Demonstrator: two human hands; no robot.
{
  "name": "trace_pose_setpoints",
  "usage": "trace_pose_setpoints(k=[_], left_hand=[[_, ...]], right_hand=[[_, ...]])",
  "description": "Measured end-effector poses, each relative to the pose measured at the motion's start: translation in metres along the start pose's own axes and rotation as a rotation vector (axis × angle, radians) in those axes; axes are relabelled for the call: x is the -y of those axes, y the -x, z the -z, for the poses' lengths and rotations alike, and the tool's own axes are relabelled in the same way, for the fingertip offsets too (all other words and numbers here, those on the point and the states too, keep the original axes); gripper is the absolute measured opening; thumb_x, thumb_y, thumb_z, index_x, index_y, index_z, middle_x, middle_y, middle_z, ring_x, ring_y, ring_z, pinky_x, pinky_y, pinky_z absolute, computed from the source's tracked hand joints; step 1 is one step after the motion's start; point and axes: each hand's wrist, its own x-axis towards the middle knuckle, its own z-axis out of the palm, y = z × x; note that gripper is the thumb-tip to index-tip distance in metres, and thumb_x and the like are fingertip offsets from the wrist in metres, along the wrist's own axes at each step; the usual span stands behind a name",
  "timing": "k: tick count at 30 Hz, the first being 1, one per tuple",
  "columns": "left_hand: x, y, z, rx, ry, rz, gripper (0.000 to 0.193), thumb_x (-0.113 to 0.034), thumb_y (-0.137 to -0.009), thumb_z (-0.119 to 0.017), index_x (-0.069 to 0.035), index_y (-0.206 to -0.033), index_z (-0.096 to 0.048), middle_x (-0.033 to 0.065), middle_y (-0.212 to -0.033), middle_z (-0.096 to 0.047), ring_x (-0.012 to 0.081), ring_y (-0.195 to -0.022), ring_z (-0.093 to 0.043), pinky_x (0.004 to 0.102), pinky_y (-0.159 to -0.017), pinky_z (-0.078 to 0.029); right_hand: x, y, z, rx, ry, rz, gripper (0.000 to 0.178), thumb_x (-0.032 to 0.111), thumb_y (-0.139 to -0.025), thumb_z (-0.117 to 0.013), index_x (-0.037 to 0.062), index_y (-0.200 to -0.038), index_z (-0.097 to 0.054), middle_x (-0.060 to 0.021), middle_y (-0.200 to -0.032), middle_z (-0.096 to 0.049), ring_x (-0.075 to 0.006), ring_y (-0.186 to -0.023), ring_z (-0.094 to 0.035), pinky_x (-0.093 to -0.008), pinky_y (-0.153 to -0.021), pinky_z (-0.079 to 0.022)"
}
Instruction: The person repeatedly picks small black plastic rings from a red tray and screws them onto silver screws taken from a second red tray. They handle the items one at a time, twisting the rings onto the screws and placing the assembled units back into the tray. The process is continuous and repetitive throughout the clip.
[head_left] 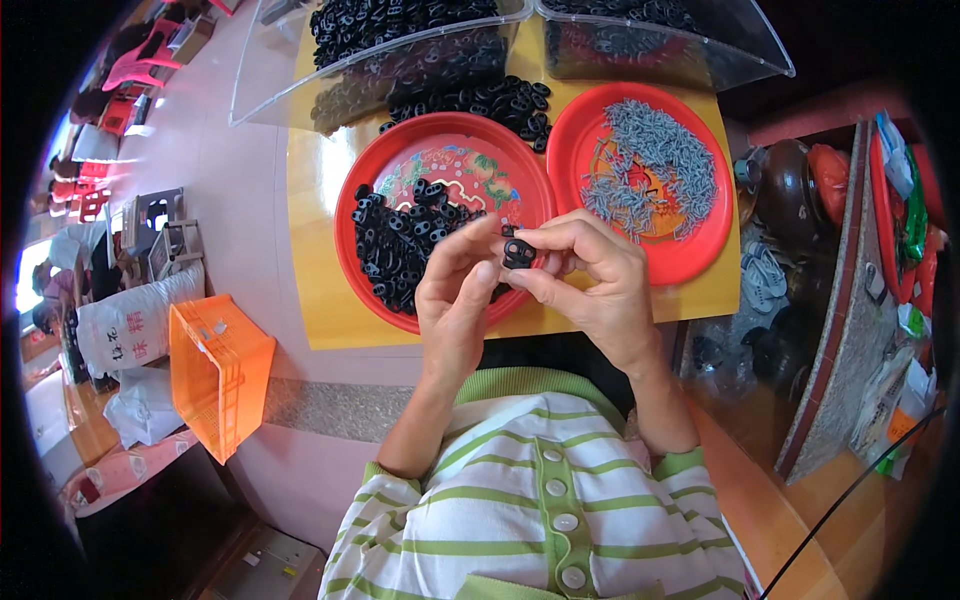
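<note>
The left forearm (425, 415) points to one o'clock, the right forearm (662, 395) to eleven. The left hand (455, 300) is loosely bent, its thumb apart from the fingers (458, 245). The right hand (600, 278) pinches, fingertips toward nine o'clock.
</note>
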Motion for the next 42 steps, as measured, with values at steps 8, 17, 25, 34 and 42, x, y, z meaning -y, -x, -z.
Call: trace_pose_setpoints(k=[8,17,25,34,42], left_hand=[[0.003,-0.007,0.018,0.193,-0.197,-0.208,0.029,0.002,-0.079,-0.066,0.002,-0.108,-0.064,0.0098,-0.102,-0.06,0.0141,-0.091,-0.056,0.0243,-0.079,-0.046],[0.008,0.009,0.027,0.194,-0.336,-0.308,0.022,0.004,-0.078,-0.067,0.003,-0.099,-0.065,0.0125,-0.096,-0.063,0.0172,-0.088,-0.059,0.0256,-0.075,-0.047],[0.014,0.015,0.033,0.149,-0.388,-0.264,0.017,0.007,-0.078,-0.066,0.003,-0.095,-0.065,0.0133,-0.093,-0.064,0.0163,-0.082,-0.06,0.0246,-0.069,-0.047],[-0.01,-0.039,0.034,0.06,-0.916,-0.365,0.029,0.004,-0.076,-0.068,-0.002,-0.105,-0.066,0.009,-0.092,-0.062,0.0146,-0.076,-0.061,0.0252,-0.071,-0.048],[-0.002,-0.055,0.028,0.269,-1.295,-0.46,0.023,0.0,-0.069,-0.072,-0.006,-0.091,-0.069,0.0065,-0.084,-0.059,0.0217,-0.079,-0.054,0.0321,-0.069,-0.046]], right_hand=[[-0.001,0.0,0.004,0.096,-0.074,-0.018,0.023,0.001,-0.075,-0.072,0.0004,-0.096,-0.063,-0.0035,-0.082,-0.058,-0.0083,-0.066,-0.054,-0.0224,-0.059,-0.045],[-0.006,0.013,-0.001,0.175,-0.095,-0.044,0.023,0.006,-0.077,-0.071,0.0005,-0.097,-0.061,-0.005,-0.081,-0.056,-0.0115,-0.069,-0.055,-0.0243,-0.06,-0.046],[-0.01,0.02,-0.009,0.167,-0.13,-0.185,0.016,0.003,-0.079,-0.068,0.0001,-0.093,-0.06,-0.0065,-0.079,-0.057,-0.0125,-0.069,-0.057,-0.0265,-0.06,-0.046],[-0.007,-0.078,0.039,-0.208,0.199,0.104,0.016,0.009,-0.08,-0.069,0.0038,-0.095,-0.066,-0.0043,-0.079,-0.062,-0.0104,-0.07,-0.058,-0.0236,-0.061,-0.045],[-0.001,-0.152,0.106,-0.393,0.954,0.405,0.019,0.009,-0.085,-0.062,-0.0011,-0.101,-0.063,-0.0066,-0.085,-0.062,-0.0173,-0.073,-0.057,-0.0273,-0.067,-0.045]])
